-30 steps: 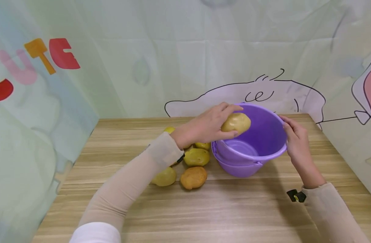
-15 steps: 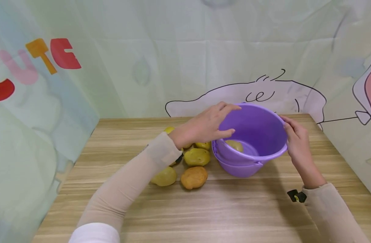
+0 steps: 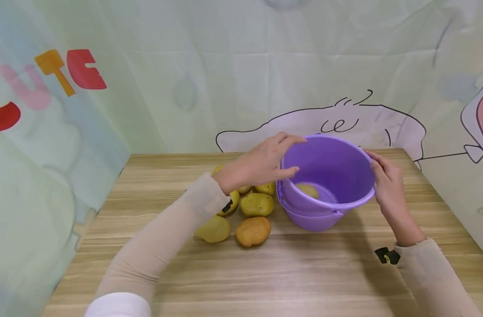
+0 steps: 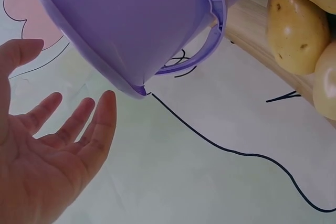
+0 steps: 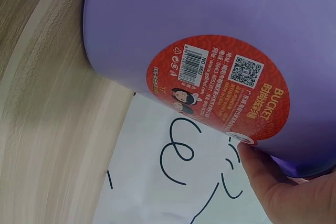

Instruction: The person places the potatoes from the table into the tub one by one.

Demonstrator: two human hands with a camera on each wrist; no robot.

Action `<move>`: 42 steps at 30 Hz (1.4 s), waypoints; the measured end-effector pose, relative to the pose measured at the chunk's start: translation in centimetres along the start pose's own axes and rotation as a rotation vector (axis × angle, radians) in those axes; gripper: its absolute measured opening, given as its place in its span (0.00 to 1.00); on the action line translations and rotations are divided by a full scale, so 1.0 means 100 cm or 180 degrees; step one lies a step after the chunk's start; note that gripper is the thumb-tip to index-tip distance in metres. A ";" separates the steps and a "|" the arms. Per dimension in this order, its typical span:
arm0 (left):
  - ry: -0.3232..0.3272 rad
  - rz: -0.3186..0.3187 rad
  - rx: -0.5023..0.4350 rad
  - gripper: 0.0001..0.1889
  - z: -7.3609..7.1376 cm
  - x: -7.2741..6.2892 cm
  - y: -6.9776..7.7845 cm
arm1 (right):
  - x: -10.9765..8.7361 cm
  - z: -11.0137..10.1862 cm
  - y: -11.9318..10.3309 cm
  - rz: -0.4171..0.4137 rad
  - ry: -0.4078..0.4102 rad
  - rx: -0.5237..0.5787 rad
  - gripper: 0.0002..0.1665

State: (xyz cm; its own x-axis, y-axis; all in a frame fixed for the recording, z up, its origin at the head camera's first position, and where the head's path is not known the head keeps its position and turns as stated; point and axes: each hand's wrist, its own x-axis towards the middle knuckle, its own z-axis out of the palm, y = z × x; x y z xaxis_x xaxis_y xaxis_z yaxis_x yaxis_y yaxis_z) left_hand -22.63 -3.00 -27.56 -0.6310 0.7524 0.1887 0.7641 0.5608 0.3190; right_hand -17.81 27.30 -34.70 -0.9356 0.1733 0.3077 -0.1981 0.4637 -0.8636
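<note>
A purple bucket [image 3: 312, 220] is on the wooden table, its mouth facing up toward me. My right hand [image 3: 389, 187] grips its rim at the right; in the right wrist view the thumb [image 5: 257, 169] lies on the outer wall by a red oval label [image 5: 220, 90]. One pale potato [image 3: 308, 190] lies inside on the bottom, partly hidden by the near wall. My left hand [image 3: 261, 163] hovers at the bucket's left rim, fingers spread and holding nothing. Below that hand are several potatoes, among them a yellow potato [image 3: 257, 205] and an orange-brown potato [image 3: 253, 231].
The loose potatoes sit close together left of the bucket; the left forearm covers some. A bucket handle [image 4: 210, 45] hangs down on the left side. Behind the wooden table [image 3: 265, 277] hangs a printed curtain [image 3: 186, 79] with cartoon drawings.
My left hand let go of the potato, which dropped into the bucket. That hand then drew back slightly to the left, fingers spread. My right hand keeps its grip on the rim.
</note>
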 end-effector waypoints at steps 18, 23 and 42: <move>0.0146 -0.0129 -0.0058 0.33 -0.005 -0.025 -0.019 | 0.001 -0.002 0.001 0.0025 0.0014 -0.0045 0.27; 0.0119 -0.0193 -0.0035 0.33 -0.005 -0.032 -0.024 | 0.001 -0.002 0.001 0.0037 0.0002 -0.0046 0.27; -0.0010 -0.0247 0.0184 0.31 -0.008 -0.075 -0.039 | 0.000 -0.001 0.000 0.0010 0.0030 -0.0066 0.26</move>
State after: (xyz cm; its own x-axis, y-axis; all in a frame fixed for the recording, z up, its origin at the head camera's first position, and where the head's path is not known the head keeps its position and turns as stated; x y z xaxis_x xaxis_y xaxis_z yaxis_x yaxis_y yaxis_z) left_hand -20.96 -11.05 -29.50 -0.6882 0.7070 0.1627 0.7195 0.6363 0.2783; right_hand -17.83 27.36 -34.62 -0.9334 0.1830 0.3087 -0.1888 0.4811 -0.8561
